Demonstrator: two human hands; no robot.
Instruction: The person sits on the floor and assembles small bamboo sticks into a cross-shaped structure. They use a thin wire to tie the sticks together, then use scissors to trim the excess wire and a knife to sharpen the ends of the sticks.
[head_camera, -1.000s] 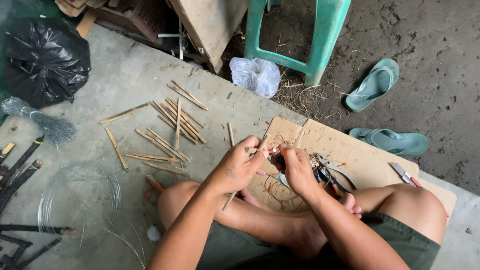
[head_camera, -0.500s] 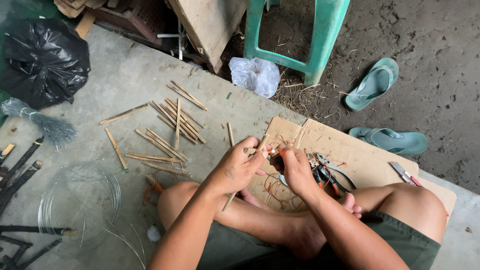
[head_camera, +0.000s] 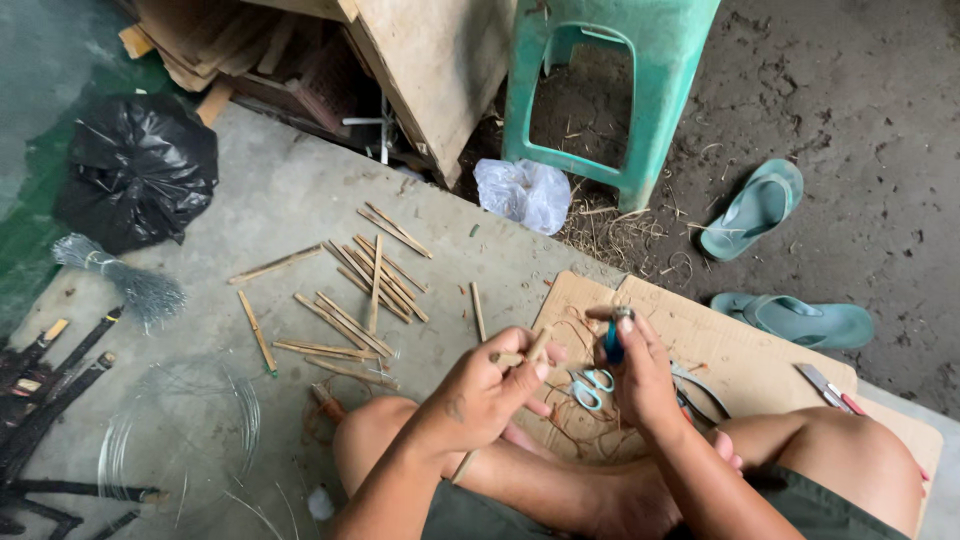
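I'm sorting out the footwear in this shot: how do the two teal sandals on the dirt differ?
The upper sandal lies slanted, its length running from upper right to lower left, close to the green plastic stool. The lower sandal lies nearly level, right beside the cardboard sheet. The lower sandal's strap shows plainly; the upper sandal's is harder to make out. Both are the same teal colour and rest on bare dirt.

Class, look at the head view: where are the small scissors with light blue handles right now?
The scissors lie on the cardboard sheet, centre-right of the head view, just below and between the left hand and the right hand.
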